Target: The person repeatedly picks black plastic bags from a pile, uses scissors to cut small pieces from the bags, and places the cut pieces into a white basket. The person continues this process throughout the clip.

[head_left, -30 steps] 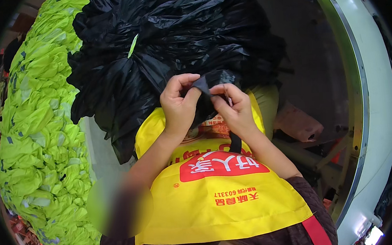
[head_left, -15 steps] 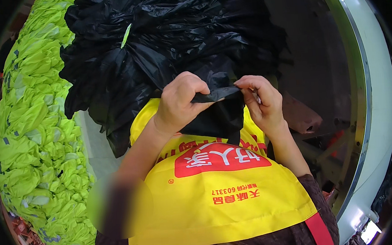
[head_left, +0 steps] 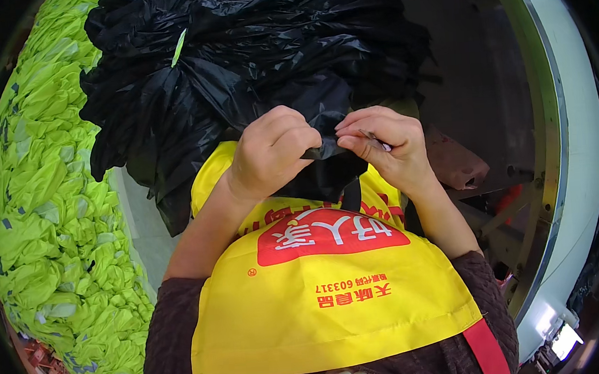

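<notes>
Over my lap, a big gathered heap of thin, shiny black fabric [head_left: 254, 57] spreads out. My left hand [head_left: 275, 147] is closed on a folded edge of it, thumb and fingers pressed together. Close by on its right, my right hand [head_left: 384, 142] pinches at the same black edge with thumb and forefinger; its other fingers are curled. A small, narrow metallic thing [head_left: 376, 139] sticks out between the fingers of that hand, and its kind cannot be made out. Between the two hands only a short stretch of fabric shows.
Along the left lies a long pile of crumpled lime-green garments [head_left: 59, 262]. A lime-green strip [head_left: 179, 48] rests on the black heap. My yellow apron [head_left: 325, 332] covers my lap. To the right are a dark surface [head_left: 482, 88] and a curved pale edge [head_left: 580, 130].
My right hand has moved left, nearer my left hand, so less of the black edge shows between them. The metallic thing in my right hand is now easier to see.
</notes>
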The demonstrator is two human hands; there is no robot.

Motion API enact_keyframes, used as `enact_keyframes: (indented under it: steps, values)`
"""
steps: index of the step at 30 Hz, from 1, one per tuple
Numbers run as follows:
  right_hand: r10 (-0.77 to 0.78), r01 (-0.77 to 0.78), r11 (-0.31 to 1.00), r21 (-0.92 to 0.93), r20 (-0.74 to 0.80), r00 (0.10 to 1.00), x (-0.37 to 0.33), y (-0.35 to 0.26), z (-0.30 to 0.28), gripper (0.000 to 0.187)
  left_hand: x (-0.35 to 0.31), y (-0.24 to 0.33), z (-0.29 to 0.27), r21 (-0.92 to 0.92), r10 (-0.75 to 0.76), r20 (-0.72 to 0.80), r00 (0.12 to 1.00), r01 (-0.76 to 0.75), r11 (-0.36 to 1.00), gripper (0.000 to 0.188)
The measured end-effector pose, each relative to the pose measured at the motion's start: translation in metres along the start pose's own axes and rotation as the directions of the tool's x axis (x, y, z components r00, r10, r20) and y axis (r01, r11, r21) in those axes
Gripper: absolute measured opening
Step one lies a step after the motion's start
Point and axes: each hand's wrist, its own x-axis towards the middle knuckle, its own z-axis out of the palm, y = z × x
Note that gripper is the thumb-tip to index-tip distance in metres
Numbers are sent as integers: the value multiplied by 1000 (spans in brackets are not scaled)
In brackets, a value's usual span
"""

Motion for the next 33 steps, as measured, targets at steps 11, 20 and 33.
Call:
enact_keyframes:
  steps: [11,20,33]
  values:
    - [442,-440,897,42,-113,890,-13,-17,10,26,-1,1,-1,102,-234,-6,972,233,967,31]
    - [568,-616,539,575,292,769,-23,73,-22,10,-2,-3,-26,-659,-818,526,233,719,-219,21]
    - [143,-138,987,78,-59,988,1,0,25,25,3,14,-10,-580,-867,411,283,814,-9,26]
